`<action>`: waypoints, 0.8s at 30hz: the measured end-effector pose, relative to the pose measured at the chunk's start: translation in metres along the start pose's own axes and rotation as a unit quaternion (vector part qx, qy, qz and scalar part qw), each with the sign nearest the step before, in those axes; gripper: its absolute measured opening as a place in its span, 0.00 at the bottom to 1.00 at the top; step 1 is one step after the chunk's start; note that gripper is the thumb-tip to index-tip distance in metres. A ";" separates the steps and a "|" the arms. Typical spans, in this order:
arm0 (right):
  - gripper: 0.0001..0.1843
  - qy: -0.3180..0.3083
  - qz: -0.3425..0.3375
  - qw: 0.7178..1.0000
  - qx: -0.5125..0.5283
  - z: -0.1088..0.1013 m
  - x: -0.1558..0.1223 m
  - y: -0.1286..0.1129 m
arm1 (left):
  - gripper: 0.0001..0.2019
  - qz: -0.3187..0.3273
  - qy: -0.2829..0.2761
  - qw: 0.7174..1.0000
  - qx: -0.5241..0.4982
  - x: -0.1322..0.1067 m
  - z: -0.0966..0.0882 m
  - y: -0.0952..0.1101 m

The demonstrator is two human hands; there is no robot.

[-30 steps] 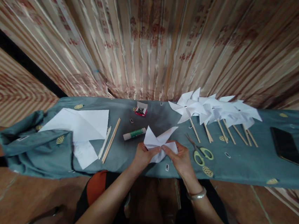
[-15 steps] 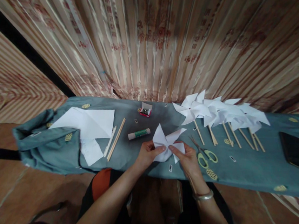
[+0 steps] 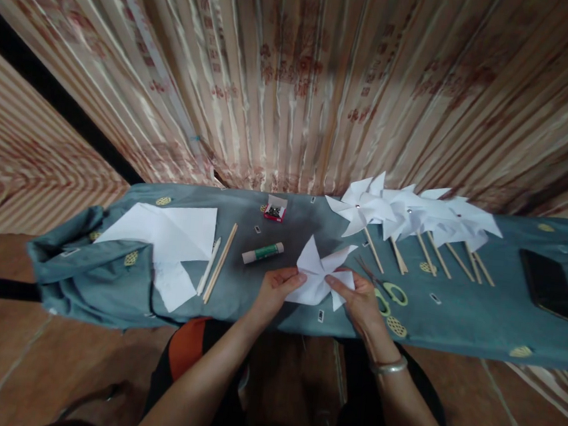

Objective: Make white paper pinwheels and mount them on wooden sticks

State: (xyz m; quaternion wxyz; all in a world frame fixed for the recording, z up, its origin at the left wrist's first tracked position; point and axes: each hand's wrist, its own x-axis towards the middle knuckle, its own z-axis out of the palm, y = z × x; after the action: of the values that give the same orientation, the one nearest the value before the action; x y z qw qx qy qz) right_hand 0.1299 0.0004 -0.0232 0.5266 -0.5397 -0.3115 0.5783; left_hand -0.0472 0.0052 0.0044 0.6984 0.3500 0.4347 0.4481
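Note:
Between my hands is a white paper pinwheel [image 3: 319, 276] with no stick on it, its blades folded toward the middle. My left hand [image 3: 279, 287] pinches its left edge, the thumb lying on top of the paper. On the other side my right hand [image 3: 360, 299] grips the right part, with its thumb close to the centre. The fingers under the paper are hidden. Scissors with light green handles [image 3: 393, 293] lie just beyond my right hand. A green and white glue stick [image 3: 263, 253] rests up and left of the pinwheel.
Several finished pinwheels on sticks [image 3: 409, 212] overlap at the back right. A black phone [image 3: 551, 285] lies farther right. Leftward are wooden sticks [image 3: 221, 264], a white pen-like stick [image 3: 209, 267] and white paper sheets [image 3: 186, 230]. A small red box of pins [image 3: 275, 209] stands at the back.
My left thumb has slid away from the pinwheel's centre toward its left edge. My right hand keeps its grip. The view has shifted slightly.

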 end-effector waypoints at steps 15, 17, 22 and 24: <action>0.19 0.005 -0.030 0.998 -0.047 -0.003 -0.001 -0.011 | 0.22 0.050 0.005 0.999 0.022 0.005 -0.009 -0.009; 0.19 0.010 -0.038 0.998 -0.047 -0.002 0.000 -0.012 | 0.20 0.072 0.040 0.995 0.054 0.006 -0.014 -0.009; 0.20 0.010 -0.052 0.998 -0.034 0.000 0.000 -0.014 | 0.11 0.190 0.147 0.939 0.244 0.006 -0.052 0.008; 0.20 0.009 -0.056 0.998 -0.033 -0.001 0.000 -0.014 | 0.10 0.238 0.177 0.878 0.375 0.004 -0.075 0.019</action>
State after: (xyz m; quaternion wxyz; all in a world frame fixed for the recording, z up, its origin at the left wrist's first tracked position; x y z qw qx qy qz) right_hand 0.1344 0.0037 -0.0104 0.5425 -0.5438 -0.3553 0.5326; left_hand -0.1214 0.0235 -0.0080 0.2981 0.5936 0.5901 0.4589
